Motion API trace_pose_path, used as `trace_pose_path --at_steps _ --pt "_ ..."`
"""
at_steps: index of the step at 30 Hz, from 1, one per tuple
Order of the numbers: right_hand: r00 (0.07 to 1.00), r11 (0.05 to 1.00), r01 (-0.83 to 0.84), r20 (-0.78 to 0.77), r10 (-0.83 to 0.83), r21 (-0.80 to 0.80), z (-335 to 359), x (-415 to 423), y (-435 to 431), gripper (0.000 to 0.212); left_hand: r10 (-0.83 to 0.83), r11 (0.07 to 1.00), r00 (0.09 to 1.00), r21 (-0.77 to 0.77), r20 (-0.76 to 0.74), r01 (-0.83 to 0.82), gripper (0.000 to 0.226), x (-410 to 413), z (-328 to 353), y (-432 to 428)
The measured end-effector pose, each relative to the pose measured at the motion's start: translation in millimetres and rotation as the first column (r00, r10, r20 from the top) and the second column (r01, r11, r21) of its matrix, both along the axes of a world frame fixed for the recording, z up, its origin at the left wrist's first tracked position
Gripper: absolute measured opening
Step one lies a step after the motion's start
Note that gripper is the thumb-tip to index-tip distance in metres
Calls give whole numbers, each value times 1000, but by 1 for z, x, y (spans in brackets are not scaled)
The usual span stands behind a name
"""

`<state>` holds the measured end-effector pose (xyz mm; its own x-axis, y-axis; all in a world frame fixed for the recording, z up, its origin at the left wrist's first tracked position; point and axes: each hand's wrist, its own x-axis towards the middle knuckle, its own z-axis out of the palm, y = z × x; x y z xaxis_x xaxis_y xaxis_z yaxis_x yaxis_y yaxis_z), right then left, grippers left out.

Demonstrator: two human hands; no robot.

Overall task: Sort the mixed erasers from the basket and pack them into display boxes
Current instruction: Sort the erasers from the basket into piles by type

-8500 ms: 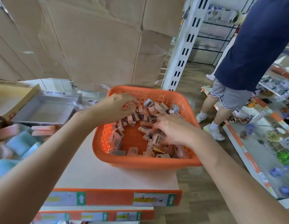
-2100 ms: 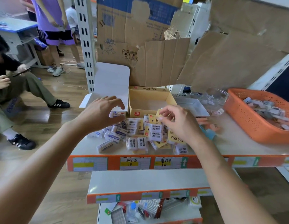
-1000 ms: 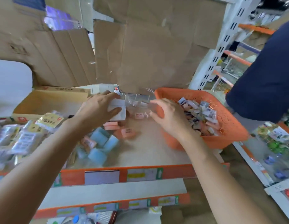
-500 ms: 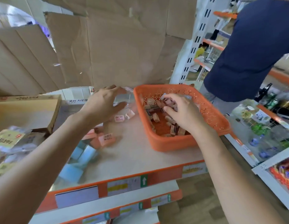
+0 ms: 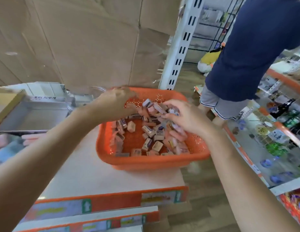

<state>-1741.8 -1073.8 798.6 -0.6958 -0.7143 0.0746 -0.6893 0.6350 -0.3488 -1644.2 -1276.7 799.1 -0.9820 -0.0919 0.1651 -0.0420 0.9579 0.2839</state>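
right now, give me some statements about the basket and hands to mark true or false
1. The left hand and right hand are both in the basket. True.
2. The basket is blue. False: it is orange.
3. Many erasers lie in the basket. True.
4. The basket stands on the floor. False: it stands on a shelf.
5. A grey box lies left of the basket. True.
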Motion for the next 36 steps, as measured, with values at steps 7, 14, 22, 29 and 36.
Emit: trace_pose_path --at_steps 7,14,22,29,36 --pt "987 990 -138 92 133 40 -20 -9 0 41 -83 996 961 8 263 84 42 -12 -13 44" --pt "982 990 -101 153 115 -96 -23 -13 2 33 -114 972 889 -136 443 192 50 -27 -24 58" --pt "979 991 -43 194 68 -130 -25 -13 2 34 -79 949 840 -219 536 229 58 -39 -37 71" --pt "980 994 -47 188 65 -97 -25 -16 2 31 -99 960 842 -172 530 221 65 -38 -42 66" --pt "981 995 -51 182 67 -89 -26 -16 2 31 -119 971 812 -103 571 214 58 -38 -47 59"
